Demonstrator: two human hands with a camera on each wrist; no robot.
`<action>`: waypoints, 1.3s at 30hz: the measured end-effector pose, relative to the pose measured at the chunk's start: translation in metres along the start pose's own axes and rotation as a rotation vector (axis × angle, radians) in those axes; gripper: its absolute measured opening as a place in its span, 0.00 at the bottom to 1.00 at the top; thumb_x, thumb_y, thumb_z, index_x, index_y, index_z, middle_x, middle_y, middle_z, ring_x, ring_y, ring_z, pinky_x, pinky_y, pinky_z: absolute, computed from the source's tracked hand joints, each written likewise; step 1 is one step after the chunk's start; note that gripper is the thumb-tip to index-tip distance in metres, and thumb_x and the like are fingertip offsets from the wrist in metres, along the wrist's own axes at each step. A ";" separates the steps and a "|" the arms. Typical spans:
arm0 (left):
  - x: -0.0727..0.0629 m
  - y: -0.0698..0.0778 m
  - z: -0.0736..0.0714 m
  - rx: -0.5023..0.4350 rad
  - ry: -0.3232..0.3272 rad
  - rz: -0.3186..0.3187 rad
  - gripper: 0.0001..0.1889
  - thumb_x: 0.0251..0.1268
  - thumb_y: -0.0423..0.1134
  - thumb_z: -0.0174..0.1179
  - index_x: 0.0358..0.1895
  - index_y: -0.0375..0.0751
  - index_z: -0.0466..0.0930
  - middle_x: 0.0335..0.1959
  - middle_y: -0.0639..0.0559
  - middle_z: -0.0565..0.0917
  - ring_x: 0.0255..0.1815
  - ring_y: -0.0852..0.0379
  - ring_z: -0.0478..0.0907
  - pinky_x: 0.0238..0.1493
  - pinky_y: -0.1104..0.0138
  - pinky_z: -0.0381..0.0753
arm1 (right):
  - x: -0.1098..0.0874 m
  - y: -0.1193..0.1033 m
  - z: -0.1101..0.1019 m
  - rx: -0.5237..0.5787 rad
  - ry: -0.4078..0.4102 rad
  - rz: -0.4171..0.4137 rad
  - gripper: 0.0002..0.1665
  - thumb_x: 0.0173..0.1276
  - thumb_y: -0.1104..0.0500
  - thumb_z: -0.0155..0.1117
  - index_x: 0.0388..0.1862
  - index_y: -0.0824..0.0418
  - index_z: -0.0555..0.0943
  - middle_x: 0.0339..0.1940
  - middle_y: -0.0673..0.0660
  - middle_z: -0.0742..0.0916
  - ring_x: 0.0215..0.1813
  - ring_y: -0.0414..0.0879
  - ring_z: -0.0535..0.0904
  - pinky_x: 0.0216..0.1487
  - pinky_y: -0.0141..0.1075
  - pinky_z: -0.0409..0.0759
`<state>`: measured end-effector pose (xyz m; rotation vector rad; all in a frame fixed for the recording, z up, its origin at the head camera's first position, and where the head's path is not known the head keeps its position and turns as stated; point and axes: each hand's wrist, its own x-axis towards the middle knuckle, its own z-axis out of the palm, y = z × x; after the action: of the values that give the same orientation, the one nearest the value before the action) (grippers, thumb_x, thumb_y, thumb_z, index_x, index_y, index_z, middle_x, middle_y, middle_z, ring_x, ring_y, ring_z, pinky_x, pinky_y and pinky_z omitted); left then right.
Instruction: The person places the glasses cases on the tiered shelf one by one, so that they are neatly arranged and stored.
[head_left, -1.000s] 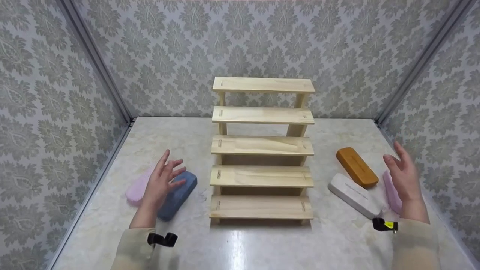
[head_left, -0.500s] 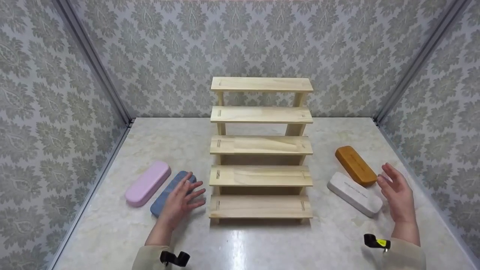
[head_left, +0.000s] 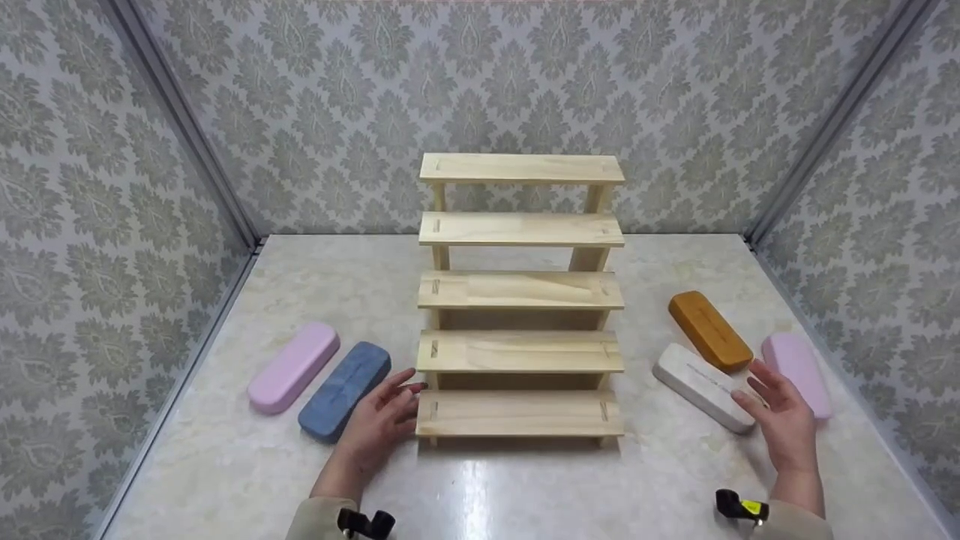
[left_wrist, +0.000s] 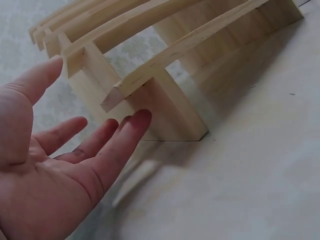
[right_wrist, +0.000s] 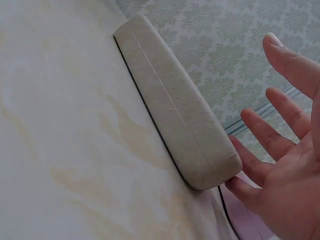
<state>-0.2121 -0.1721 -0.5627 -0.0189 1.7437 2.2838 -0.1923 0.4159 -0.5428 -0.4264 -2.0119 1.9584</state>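
Note:
A light wooden stepped rack with several shelves stands mid-table. My left hand is at the left end of its lowest steps, fingers spread and fingertips right at the side board, as the left wrist view shows with the rack's end. It holds nothing. Over at the right, my right hand hovers with loosely extended fingers beside a white glasses case. In the right wrist view that white case lies close by the fingers, which are not curled round it.
Left of the rack lie a pink glasses case and a blue one. An orange-brown case touches the white one at right, with another pink case beyond. Patterned walls enclose the marbled table.
My left hand has moved from above the blue and pink cases rightward and down to the rack's side. My right hand has come lower and left, from over the right pink case towards the white one.

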 end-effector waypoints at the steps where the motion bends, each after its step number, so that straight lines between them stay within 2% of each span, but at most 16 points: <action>1: 0.001 -0.002 0.000 0.007 -0.005 0.003 0.31 0.79 0.38 0.55 0.80 0.37 0.58 0.72 0.32 0.71 0.57 0.55 0.83 0.52 0.61 0.87 | 0.000 0.002 0.000 -0.007 0.003 0.006 0.42 0.65 0.67 0.73 0.77 0.62 0.67 0.58 0.33 0.82 0.63 0.32 0.74 0.55 0.15 0.77; 3: 0.002 -0.004 -0.001 0.018 -0.021 0.012 0.33 0.77 0.36 0.57 0.80 0.36 0.57 0.72 0.32 0.70 0.57 0.56 0.82 0.53 0.61 0.87 | 0.000 0.006 0.000 -0.020 0.010 0.033 0.44 0.65 0.67 0.73 0.78 0.60 0.66 0.61 0.35 0.82 0.67 0.35 0.72 0.67 0.19 0.72; 5: 0.002 -0.006 -0.002 0.030 -0.032 0.019 0.34 0.75 0.35 0.59 0.80 0.36 0.56 0.70 0.34 0.72 0.58 0.56 0.82 0.54 0.61 0.86 | -0.001 0.010 0.000 -0.042 0.014 0.065 0.47 0.64 0.66 0.74 0.80 0.58 0.65 0.67 0.38 0.79 0.72 0.38 0.68 0.79 0.25 0.61; 7: 0.001 -0.008 -0.002 0.029 -0.053 0.030 0.36 0.74 0.33 0.60 0.80 0.35 0.56 0.68 0.36 0.74 0.58 0.56 0.81 0.55 0.61 0.86 | -0.002 0.012 -0.001 -0.063 0.016 0.102 0.49 0.64 0.66 0.74 0.81 0.55 0.62 0.73 0.42 0.76 0.76 0.40 0.63 0.85 0.31 0.49; 9: 0.001 -0.009 -0.003 0.025 -0.079 0.044 0.37 0.72 0.32 0.61 0.80 0.35 0.55 0.66 0.39 0.75 0.59 0.54 0.81 0.56 0.60 0.86 | -0.001 0.014 -0.002 -0.108 0.029 0.143 0.52 0.64 0.64 0.76 0.83 0.52 0.60 0.77 0.44 0.73 0.81 0.40 0.59 0.87 0.35 0.42; 13: 0.000 -0.011 -0.004 0.031 -0.110 0.061 0.39 0.67 0.27 0.63 0.79 0.33 0.56 0.63 0.43 0.77 0.60 0.54 0.80 0.57 0.62 0.86 | -0.001 0.017 -0.003 -0.185 0.039 0.204 0.56 0.62 0.61 0.77 0.84 0.48 0.58 0.83 0.48 0.67 0.86 0.41 0.51 0.87 0.36 0.40; 16: -0.001 -0.012 -0.004 0.043 -0.115 0.060 0.40 0.64 0.25 0.64 0.78 0.29 0.57 0.61 0.45 0.78 0.58 0.54 0.80 0.55 0.65 0.86 | -0.001 0.019 -0.004 -0.208 0.018 0.214 0.58 0.62 0.62 0.78 0.85 0.49 0.56 0.84 0.52 0.65 0.87 0.43 0.46 0.87 0.36 0.38; 20: -0.002 -0.014 -0.003 0.031 -0.108 0.043 0.39 0.62 0.23 0.64 0.77 0.25 0.59 0.57 0.47 0.78 0.54 0.55 0.81 0.50 0.67 0.87 | -0.003 0.021 -0.005 -0.185 -0.022 0.208 0.59 0.61 0.65 0.77 0.85 0.51 0.55 0.82 0.51 0.65 0.87 0.40 0.44 0.85 0.29 0.40; 24: -0.002 -0.015 -0.003 0.019 -0.102 0.032 0.38 0.61 0.22 0.63 0.76 0.23 0.59 0.56 0.48 0.78 0.54 0.57 0.80 0.49 0.69 0.86 | -0.006 0.023 -0.006 -0.124 -0.059 0.219 0.62 0.59 0.70 0.76 0.85 0.51 0.53 0.81 0.51 0.62 0.85 0.38 0.48 0.82 0.23 0.47; 29: -0.001 -0.015 -0.003 0.013 -0.098 0.027 0.38 0.61 0.22 0.63 0.75 0.22 0.60 0.56 0.48 0.78 0.55 0.57 0.80 0.52 0.69 0.85 | -0.005 0.023 -0.004 -0.175 -0.081 0.236 0.65 0.58 0.71 0.76 0.86 0.48 0.50 0.86 0.52 0.55 0.85 0.40 0.49 0.83 0.28 0.52; 33: -0.001 -0.016 -0.005 0.008 -0.106 0.030 0.38 0.61 0.22 0.63 0.75 0.22 0.59 0.56 0.48 0.78 0.55 0.57 0.80 0.52 0.69 0.85 | -0.003 0.022 -0.003 -0.244 -0.101 0.245 0.64 0.59 0.70 0.76 0.86 0.51 0.48 0.88 0.54 0.50 0.85 0.45 0.48 0.84 0.32 0.53; 39: -0.002 -0.015 -0.004 0.012 -0.108 0.032 0.39 0.61 0.22 0.64 0.75 0.22 0.58 0.57 0.48 0.78 0.56 0.57 0.80 0.54 0.69 0.86 | -0.001 0.021 -0.003 -0.244 -0.103 0.290 0.64 0.58 0.70 0.77 0.86 0.50 0.50 0.88 0.55 0.49 0.84 0.47 0.49 0.76 0.26 0.65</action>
<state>-0.2079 -0.1730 -0.5779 0.1325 1.7146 2.2521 -0.1897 0.4185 -0.5637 -0.7246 -2.3812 1.9321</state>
